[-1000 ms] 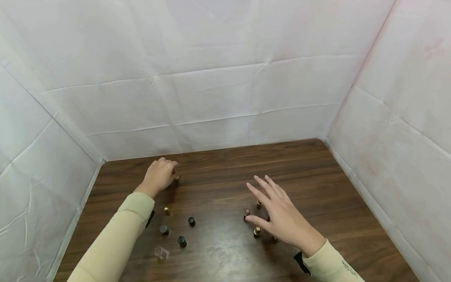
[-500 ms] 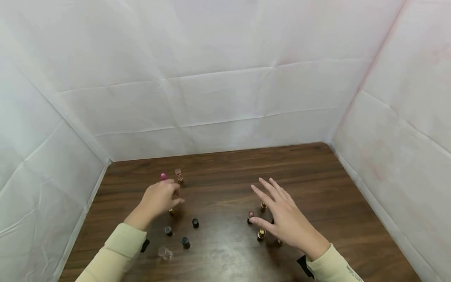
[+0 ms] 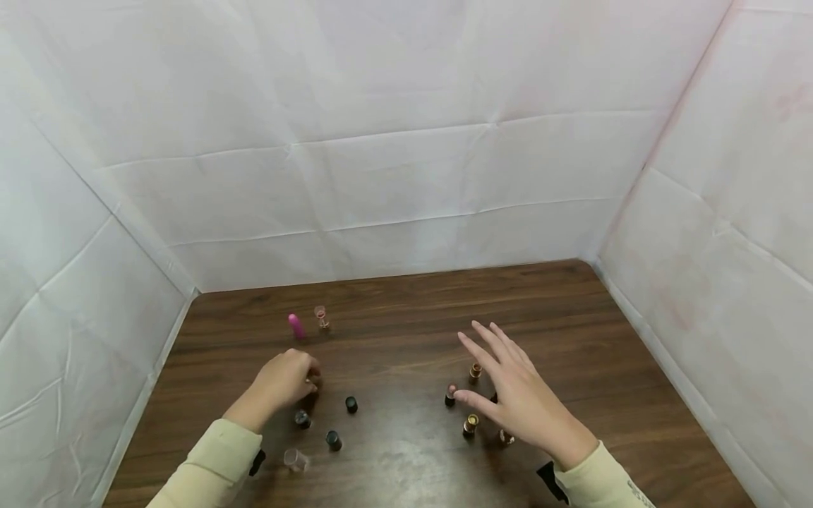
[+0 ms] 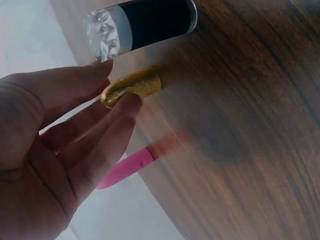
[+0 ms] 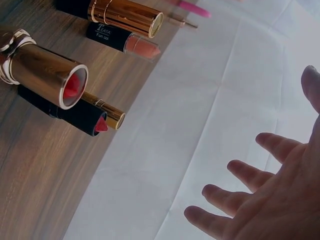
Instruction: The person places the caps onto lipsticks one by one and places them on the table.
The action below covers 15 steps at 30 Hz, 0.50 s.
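My left hand (image 3: 286, 377) is over the left part of the table, curved around a bullet-shaped gold cap (image 4: 132, 87). In the left wrist view the fingertips overlap the cap's side, while the thumb tip shows a small gap from it. Beside the thumb stands a clear-topped dark cylinder (image 4: 150, 25). Farther back are a pink lipstick-like tube (image 3: 296, 325) and a clear-topped rose-gold lipstick (image 3: 322, 317). My right hand (image 3: 514, 395) hovers with fingers spread and nothing held, near several lipsticks, among them a gold one with a red tip (image 5: 47, 75) and a black one (image 5: 90, 117).
Two dark caps (image 3: 351, 404) (image 3: 333, 441) and a clear cap (image 3: 296, 460) stand left of centre on the wooden table (image 3: 406, 339). A gold-and-black lipstick (image 3: 470, 425) stands by the right thumb. White sheeting (image 3: 394, 176) closes off the back and sides.
My left hand has come away from the rose-gold lipstick at the back and moved nearer to me, down to the gold cap. The right hand has barely moved.
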{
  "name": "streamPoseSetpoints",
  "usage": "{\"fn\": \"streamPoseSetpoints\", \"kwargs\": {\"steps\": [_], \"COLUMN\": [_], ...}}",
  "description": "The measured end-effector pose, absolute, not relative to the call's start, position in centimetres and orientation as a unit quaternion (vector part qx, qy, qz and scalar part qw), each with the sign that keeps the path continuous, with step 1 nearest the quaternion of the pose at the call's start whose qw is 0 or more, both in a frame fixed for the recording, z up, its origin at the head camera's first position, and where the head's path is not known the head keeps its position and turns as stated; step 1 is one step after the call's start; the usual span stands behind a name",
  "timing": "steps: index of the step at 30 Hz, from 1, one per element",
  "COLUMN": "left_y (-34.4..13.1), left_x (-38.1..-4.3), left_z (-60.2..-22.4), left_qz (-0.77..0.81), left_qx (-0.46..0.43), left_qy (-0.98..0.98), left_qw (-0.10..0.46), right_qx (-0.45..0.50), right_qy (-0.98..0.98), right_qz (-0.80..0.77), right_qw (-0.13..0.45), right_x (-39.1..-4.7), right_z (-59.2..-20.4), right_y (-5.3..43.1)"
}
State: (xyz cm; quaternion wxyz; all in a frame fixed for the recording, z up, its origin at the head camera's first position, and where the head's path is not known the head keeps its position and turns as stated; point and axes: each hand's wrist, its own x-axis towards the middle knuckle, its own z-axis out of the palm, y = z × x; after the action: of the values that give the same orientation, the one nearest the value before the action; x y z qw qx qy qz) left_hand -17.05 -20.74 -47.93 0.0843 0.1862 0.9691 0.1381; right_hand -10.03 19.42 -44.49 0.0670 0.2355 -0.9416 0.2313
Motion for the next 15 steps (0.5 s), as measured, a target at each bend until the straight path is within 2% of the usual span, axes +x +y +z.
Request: {"fn": "streamPoseSetpoints", "kwargs": {"steps": [6,9,12,15], "left_y": [-20.7,-20.6,-20.5,-20.3], "left_x": [-16.8,-16.4,-15.8,-14.9], "left_z": [-48.0,-47.2,-46.1,-45.0], "left_qz": [0.142,0.141,0.158,0.195], "left_qx": [0.189,0.189,0.196,0.212], "left_qy": [0.968,0.970,0.968,0.956], "left_qw": [0.086,0.066,0.017,-0.057], "right_qx": [0.231,0.231,0.227,0.220], "right_qy": [-0.941,-0.940,-0.940,-0.940], "right_qz": [0.239,0.244,0.249,0.257], "right_qw": [0.068,0.062,0.056,0.053], "right_x": [-10.2,-10.4,-10.8,-11.3], "right_z": [-44.5,-44.5,-44.5,-44.7], "right_y": [19.5,19.6,19.9,20.5]}}
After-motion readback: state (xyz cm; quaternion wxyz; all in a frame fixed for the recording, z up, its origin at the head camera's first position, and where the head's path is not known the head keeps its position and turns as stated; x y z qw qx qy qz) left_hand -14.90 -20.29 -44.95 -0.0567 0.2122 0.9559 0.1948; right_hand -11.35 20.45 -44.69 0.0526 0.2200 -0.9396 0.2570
